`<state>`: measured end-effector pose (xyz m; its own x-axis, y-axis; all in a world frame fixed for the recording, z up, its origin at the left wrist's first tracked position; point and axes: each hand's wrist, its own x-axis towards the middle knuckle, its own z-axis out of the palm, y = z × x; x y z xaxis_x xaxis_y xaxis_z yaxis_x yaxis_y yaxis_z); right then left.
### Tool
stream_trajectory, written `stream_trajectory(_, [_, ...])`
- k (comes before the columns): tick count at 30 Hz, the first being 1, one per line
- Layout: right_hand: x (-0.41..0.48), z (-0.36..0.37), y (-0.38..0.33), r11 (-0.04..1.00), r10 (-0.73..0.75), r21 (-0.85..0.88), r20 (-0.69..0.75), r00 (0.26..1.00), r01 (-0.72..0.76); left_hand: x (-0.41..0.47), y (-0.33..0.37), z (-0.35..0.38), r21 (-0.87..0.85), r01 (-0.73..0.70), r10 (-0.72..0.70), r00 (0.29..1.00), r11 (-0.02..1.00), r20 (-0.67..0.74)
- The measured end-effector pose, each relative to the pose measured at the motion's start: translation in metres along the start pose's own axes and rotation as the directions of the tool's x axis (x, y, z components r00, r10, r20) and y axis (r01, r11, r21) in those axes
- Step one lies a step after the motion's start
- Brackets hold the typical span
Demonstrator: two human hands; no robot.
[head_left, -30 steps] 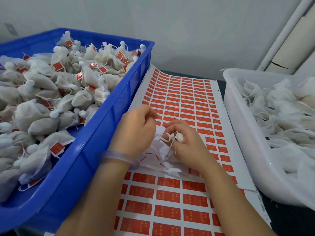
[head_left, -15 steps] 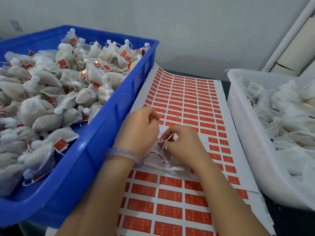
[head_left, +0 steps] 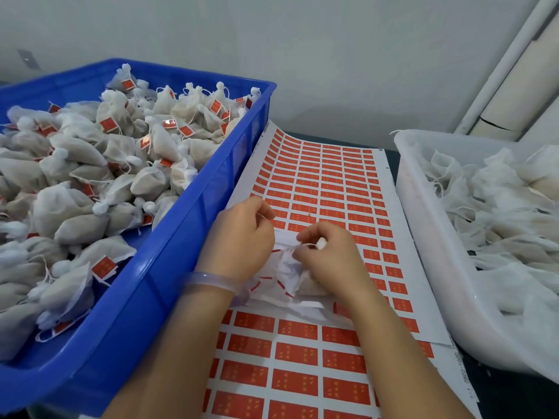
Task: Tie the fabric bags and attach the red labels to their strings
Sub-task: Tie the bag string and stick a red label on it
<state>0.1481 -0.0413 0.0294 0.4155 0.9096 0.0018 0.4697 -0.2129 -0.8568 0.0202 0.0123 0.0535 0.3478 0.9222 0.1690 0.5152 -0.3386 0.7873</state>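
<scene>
A small white fabric bag lies on the sheet of red labels, partly hidden under my hands. My left hand pinches one end of the bag's thin string with its fingers curled. My right hand pinches the other end close to the gathered neck, and a white tuft shows at its fingertips. The two hands sit close together over the middle of the sheet. Crumpled white backing paper with red marks lies between and under the hands.
A blue crate on the left holds several tied bags with red labels. A white tub on the right holds several loose untied bags. A grey wall stands behind, with a pipe at the far right.
Both hands have stayed on the string and bag, and shifted only slightly. The view has tilted a little.
</scene>
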Motion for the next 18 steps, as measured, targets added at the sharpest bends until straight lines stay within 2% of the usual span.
stream_trajectory(3, [-0.004, -0.016, 0.002, 0.97, 0.082, 0.241, -0.146, 0.986, -0.045, -0.003, 0.01, -0.002, -0.14, -0.071, 0.061, 0.995, 0.988, -0.074])
stream_trajectory(5, [-0.005, -0.027, 0.001, 0.941, 0.125, 0.338, -0.248, 0.961, -0.035, -0.008, 0.019, -0.003, -0.252, -0.21, 0.178, 0.974, 0.945, -0.143])
stream_trajectory(7, [-0.009, -0.037, -0.004, 0.914, 0.119, 0.405, -0.287, 0.951, 0.008, -0.014, 0.026, -0.001, -0.306, -0.318, 0.293, 0.948, 0.898, -0.125])
stream_trajectory(9, [-0.015, -0.041, -0.012, 0.918, 0.033, 0.387, -0.286, 0.958, 0.084, -0.019, 0.03, 0.005, -0.32, -0.356, 0.368, 0.929, 0.878, -0.022])
stream_trajectory(12, [-0.023, -0.04, -0.02, 0.917, -0.087, 0.366, -0.208, 0.974, 0.16, -0.023, 0.035, 0.018, -0.338, -0.342, 0.404, 0.905, 0.877, 0.134])
stream_trajectory(18, [-0.02, -0.045, -0.015, 0.945, -0.089, 0.292, -0.204, 0.975, 0.148, -0.019, 0.032, 0.026, -0.393, -0.256, 0.326, 0.938, 0.883, 0.121])
